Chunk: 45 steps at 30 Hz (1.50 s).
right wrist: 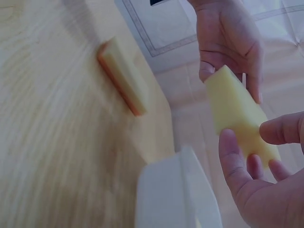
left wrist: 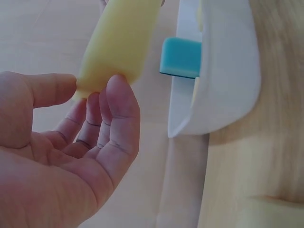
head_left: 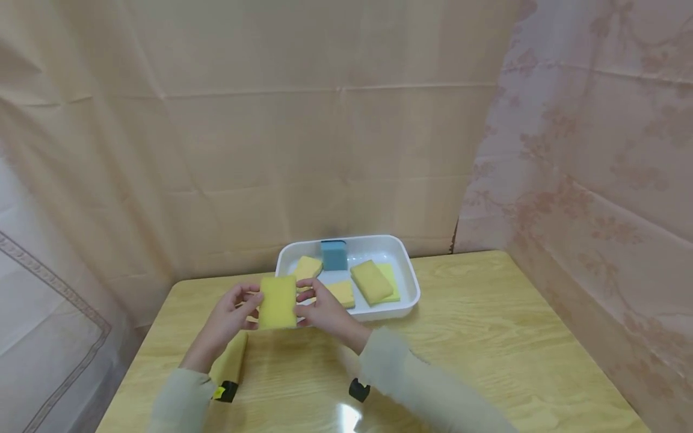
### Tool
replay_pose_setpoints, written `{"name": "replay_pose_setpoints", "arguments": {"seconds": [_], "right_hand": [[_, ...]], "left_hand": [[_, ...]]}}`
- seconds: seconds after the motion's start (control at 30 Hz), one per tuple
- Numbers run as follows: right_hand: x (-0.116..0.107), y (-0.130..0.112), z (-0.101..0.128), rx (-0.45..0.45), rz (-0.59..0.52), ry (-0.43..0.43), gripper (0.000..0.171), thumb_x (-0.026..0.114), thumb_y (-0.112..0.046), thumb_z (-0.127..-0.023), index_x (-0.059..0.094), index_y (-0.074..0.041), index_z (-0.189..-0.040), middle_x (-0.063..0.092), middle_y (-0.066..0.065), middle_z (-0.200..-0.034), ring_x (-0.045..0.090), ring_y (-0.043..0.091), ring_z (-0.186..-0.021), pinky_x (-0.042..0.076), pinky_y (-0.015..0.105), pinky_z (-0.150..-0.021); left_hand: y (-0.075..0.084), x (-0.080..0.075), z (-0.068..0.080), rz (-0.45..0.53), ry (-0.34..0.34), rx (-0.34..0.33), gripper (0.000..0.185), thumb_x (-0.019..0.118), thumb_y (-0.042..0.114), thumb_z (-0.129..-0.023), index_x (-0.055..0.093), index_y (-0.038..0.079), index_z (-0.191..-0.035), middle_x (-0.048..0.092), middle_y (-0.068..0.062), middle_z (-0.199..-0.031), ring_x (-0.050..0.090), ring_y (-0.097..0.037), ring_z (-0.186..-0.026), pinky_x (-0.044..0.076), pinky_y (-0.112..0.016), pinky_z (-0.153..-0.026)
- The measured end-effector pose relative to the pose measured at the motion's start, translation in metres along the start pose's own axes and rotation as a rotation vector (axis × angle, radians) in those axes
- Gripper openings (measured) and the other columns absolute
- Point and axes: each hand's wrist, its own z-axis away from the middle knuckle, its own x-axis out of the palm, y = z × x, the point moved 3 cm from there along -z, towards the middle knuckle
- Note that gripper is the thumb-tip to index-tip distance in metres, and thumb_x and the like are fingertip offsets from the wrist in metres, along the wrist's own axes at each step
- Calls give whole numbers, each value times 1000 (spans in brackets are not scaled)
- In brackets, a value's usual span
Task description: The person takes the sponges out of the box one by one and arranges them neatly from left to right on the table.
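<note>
I see a yellow sponge (head_left: 278, 302) held upright above the wooden bench (head_left: 487, 337), just in front of the white tray (head_left: 403, 264). My left hand (head_left: 230, 316) pinches its edge at 9 o'clock between thumb and fingertips; my right hand (head_left: 325, 310) pinches the opposite edge at 3 o'clock. In the left wrist view the left-hand fingers (left wrist: 118, 109) curl against the sponge's lower end. At 12 o'clock from the sponge, the tray holds a blue sponge (head_left: 333, 255) standing at its far wall and several yellow sponges (head_left: 371, 281) lying flat. Another sponge (head_left: 233, 358) lies on the bench at 7 o'clock, beneath the left forearm.
</note>
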Motion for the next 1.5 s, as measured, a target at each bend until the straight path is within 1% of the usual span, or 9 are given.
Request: {"name": "replay_pose_setpoints", "arguments": {"seconds": [0.23,0.47,0.67,0.77,0.93,1.07,1.27,1.37,1.5], "right_hand": [[13,9,6,3,-38,-20,49,65,10,-90,45,-2,-133,51,14,-106,59,19,-76,62,47,-73],[24,19,10,30,-71,-53,48,64,8,-89,44,-6,-131,50,13,-106,60,20,-81,62,38,-67],[32,25,17,64,-46,-100,50,65,5,-91,42,-8,-134,52,11,-111,62,20,-89,62,45,-77],[37,29,19,69,-42,-106,50,65,5,-90,43,-8,-134,52,11,-113,62,20,-89,62,45,-76],[44,34,23,83,-55,-95,49,64,8,-89,45,-7,-132,52,13,-112,62,23,-85,62,48,-75],[47,39,24,105,-43,-107,49,65,8,-89,46,-6,-132,53,12,-112,63,25,-84,62,49,-75],[49,43,28,133,-32,-158,51,66,4,-91,46,-5,-137,55,11,-113,65,25,-87,62,46,-75],[51,43,30,138,-41,-179,53,66,4,-90,45,-4,-138,55,12,-113,66,25,-88,62,47,-75],[54,45,31,155,-43,-188,54,64,5,-89,44,-3,-139,56,12,-113,67,29,-90,61,49,-77]], "left_hand": [[-10,-5,9,-10,3,-20,41,59,27,-105,48,0,-134,54,-13,-109,57,-24,-84,58,-34,-68],[-21,-9,17,-48,23,-56,41,58,28,-105,48,0,-134,54,-13,-110,58,-24,-84,59,-35,-69],[-29,-13,24,-79,34,-63,40,57,27,-106,48,0,-133,54,-14,-110,58,-22,-84,58,-35,-66],[-32,-16,27,-112,39,-66,40,58,27,-105,49,-1,-132,55,-14,-110,59,-23,-84,58,-35,-65],[-39,-19,32,-182,43,-87,44,60,34,-104,50,1,-131,57,-14,-110,59,-23,-85,57,-35,-66],[-43,-21,36,-206,38,-105,46,61,37,-103,51,2,-131,58,-13,-111,60,-23,-86,57,-36,-66],[-48,-23,42,-225,29,-107,43,61,33,-103,52,0,-129,58,-13,-108,60,-22,-83,57,-35,-63],[-50,-23,44,-250,26,-107,41,62,31,-103,53,0,-128,59,-12,-107,59,-21,-81,57,-34,-62],[-54,-23,45,-275,15,-107,39,62,28,-103,52,-1,-128,60,-13,-107,59,-22,-81,57,-34,-62]]}}
